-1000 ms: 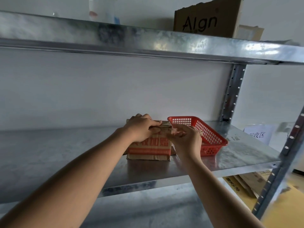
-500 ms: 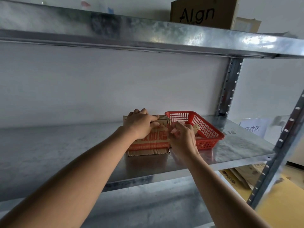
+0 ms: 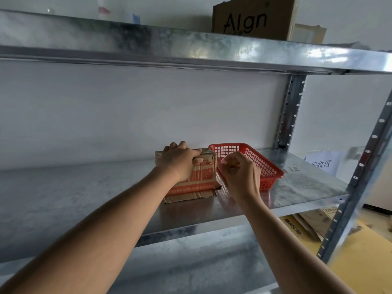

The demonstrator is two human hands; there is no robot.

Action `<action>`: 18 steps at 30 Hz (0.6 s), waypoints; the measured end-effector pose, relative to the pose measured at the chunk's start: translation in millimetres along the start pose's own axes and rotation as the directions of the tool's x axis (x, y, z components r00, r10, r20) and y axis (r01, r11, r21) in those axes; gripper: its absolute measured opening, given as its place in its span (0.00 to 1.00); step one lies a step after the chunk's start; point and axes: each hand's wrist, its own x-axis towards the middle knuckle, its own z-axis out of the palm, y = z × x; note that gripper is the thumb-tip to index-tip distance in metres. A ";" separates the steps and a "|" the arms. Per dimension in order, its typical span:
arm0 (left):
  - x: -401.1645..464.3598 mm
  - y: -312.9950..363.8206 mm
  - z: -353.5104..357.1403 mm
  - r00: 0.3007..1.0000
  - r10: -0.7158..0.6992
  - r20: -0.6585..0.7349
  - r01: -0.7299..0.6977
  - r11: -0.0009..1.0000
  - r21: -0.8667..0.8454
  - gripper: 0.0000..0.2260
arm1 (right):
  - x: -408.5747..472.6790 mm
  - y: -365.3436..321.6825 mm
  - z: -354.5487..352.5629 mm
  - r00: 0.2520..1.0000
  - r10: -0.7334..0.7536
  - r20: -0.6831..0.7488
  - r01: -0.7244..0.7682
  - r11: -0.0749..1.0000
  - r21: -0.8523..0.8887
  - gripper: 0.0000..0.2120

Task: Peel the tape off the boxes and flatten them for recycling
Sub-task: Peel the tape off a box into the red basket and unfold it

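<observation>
My left hand [image 3: 180,161] lies over the top of the small cardboard box [image 3: 199,177], fingers curled over its far edge and thumb hooked down its near face, so that grip is clamped on the box. The box stands on the middle metal shelf [image 3: 84,194], at about twelve o'clock from me, with red printed characters across its front and a loose bottom flap [image 3: 191,196] sticking out flat toward me. Just at its three o'clock side, touching or nearly so, sits the red plastic basket [image 3: 265,164]. My right hand [image 3: 241,172] hangs in front of the basket's near corner, apart from the box, fingers curled in with the tips drawn together; I cannot tell whether anything is pinched between them. Up at one o'clock, on the upper shelf [image 3: 275,54], a brown carton [image 3: 254,18] printed "Algn" stands. Far out at three o'clock is a white paper sign [image 3: 321,164], and below it, flattened cardboard [image 3: 309,223] on a yellow floor [image 3: 360,262].
</observation>
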 end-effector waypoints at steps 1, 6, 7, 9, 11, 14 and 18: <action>0.1 2.3 0.6 1.000 -0.007 -0.008 0.007 1.000 0.009 0.20 | 1.1 2.5 -1.8 1.000 0.011 -0.021 -0.011 1.000 -0.001 0.08; -0.1 15.6 -0.4 0.998 -0.053 -0.039 0.055 0.998 0.041 0.20 | 11.7 22.1 -16.5 0.998 0.057 -0.038 -0.060 0.996 -0.062 0.19; 0.2 17.8 -1.3 0.998 -0.057 -0.034 0.058 0.997 0.042 0.20 | 15.4 26.0 -19.2 0.998 0.056 -0.034 -0.059 0.994 -0.088 0.15; 0.9 21.2 -2.9 0.998 -0.059 -0.026 0.060 0.997 0.041 0.20 | 21.4 32.4 -22.2 0.998 0.069 -0.015 -0.070 0.987 -0.144 0.07; 1.0 22.6 -4.3 0.998 -0.062 -0.020 0.063 0.997 0.034 0.20 | 25.1 37.4 -22.0 0.993 0.112 -0.023 -0.114 0.979 -0.170 0.06; 0.4 21.8 -5.5 0.997 -0.071 -0.006 0.072 0.997 0.027 0.20 | 31.3 42.5 -18.4 0.990 0.141 0.000 -0.139 0.973 -0.186 0.06; 1.8 19.4 -5.3 0.997 -0.071 0.007 0.071 0.997 0.019 0.20 | 39.6 42.5 -9.2 0.979 0.106 0.176 -0.070 0.977 -0.199 0.11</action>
